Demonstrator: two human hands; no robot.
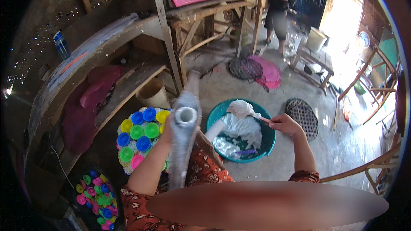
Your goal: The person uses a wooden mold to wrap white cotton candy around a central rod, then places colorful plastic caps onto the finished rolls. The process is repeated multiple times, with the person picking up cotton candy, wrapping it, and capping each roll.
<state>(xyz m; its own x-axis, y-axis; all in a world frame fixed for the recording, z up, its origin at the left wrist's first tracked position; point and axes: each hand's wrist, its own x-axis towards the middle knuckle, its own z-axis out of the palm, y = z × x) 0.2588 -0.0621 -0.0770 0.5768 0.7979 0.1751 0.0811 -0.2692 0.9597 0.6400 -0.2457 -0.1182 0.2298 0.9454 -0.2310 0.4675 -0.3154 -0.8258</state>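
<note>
Long greyish-white sleeve (183, 143), one, with a round white-rimmed opening, set against the left hand (167, 130); that hand is largely hidden behind it, and its grip cannot be told. Pinkish scoop handle (266, 120), one, closed in the fingers of the right hand (287, 125); at its far end, a heap of white paste (240, 108). Teal basin (272, 142), one, between the hands, below the heap, holding more white paste, a white cylinder (215, 130) and a purple piece (245, 152). Coloured cups (137, 132), assorted, clustered left of the left hand. Dark woven oval (303, 122), one, on the floor (280, 154) right of the right hand.
</note>
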